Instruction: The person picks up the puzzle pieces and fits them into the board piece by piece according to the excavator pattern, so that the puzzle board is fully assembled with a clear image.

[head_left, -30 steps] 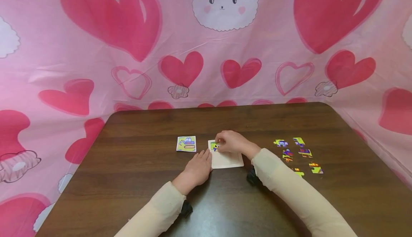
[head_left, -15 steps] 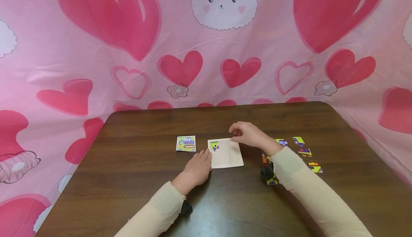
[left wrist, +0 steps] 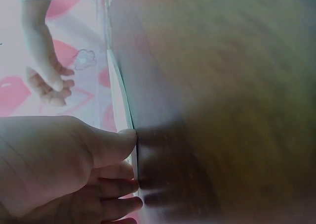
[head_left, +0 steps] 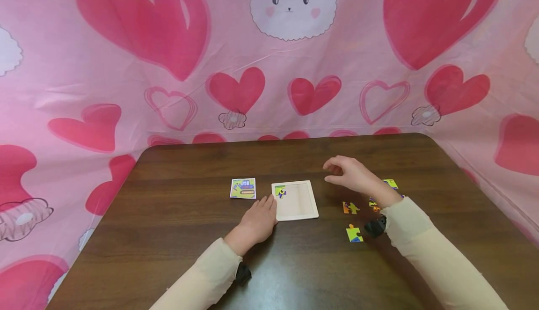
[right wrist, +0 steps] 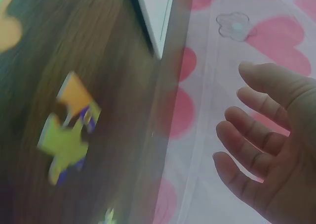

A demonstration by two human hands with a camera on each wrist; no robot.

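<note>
A square wooden puzzle tray (head_left: pixel 296 207) lies mid-table, with one jigsaw piece (head_left: pixel 280 191) in its far left corner. My left hand (head_left: pixel 258 219) rests flat at the tray's left edge, its fingertips touching the rim. In the left wrist view, the thumb (left wrist: pixel 116 144) lies along that edge. My right hand (head_left: pixel 349 174) hovers over the table to the right of the tray, fingers loosely bent and holding nothing. Below it lie loose jigsaw pieces, among them an orange and green piece (head_left: pixel 350 208) and a green piece (head_left: pixel 354 233).
Left of the tray lies a small picture card (head_left: pixel 243 188) showing an excavator. Several more pieces, such as a yellow-green one (head_left: pixel 390 183), lie at the right, partly hidden by my right forearm. A pink heart-print cloth (head_left: pixel 236 57) hangs behind the table.
My right hand has let go of the piece in the tray's corner and moved right, away from the tray, toward the loose pieces. My left hand has stayed at the tray's edge.
</note>
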